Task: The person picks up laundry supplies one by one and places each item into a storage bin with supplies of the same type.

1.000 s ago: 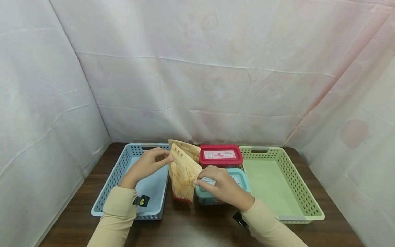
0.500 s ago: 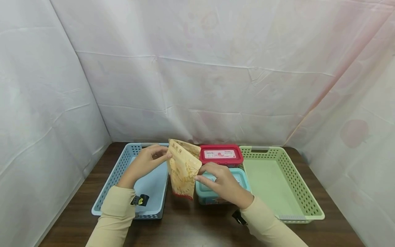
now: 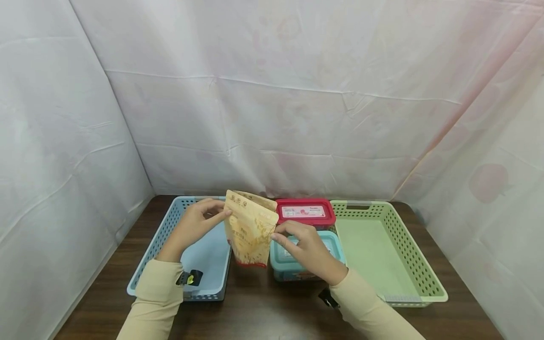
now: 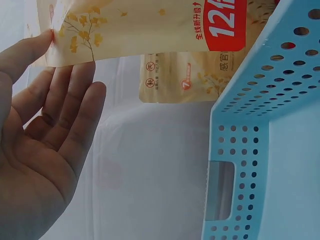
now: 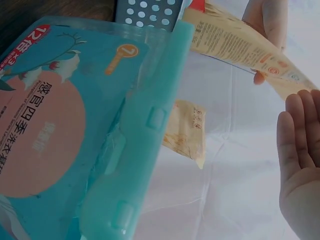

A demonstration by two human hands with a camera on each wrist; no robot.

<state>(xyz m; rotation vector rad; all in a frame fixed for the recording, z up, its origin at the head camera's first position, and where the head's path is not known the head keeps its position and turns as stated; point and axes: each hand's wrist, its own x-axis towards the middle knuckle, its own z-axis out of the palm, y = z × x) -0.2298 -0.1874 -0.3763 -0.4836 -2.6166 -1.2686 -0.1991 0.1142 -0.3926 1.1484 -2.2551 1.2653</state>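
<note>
White cloth (image 3: pixel 272 118) hangs behind a dark wooden table (image 3: pixel 255 311), where the blue basket (image 3: pixel 212 264) serves as landmark. At its right rim, the front pouch (image 3: pixel 250 236) is held upright: left hand (image 3: pixel 193 226) pinching the near-basket edge, right hand (image 3: pixel 308 248) pinching the far edge. Compared with a second ago, the pouch has risen, shifted toward the basket and turned its printed face more squarely forward; the left hand has shifted basketward too. Rear pouch (image 4: pixel 180 80), red box (image 3: pixel 306 212), teal box (image 3: pixel 282 264) and green basket (image 3: pixel 382 255), all right of the blue basket, look unmoved.
</note>
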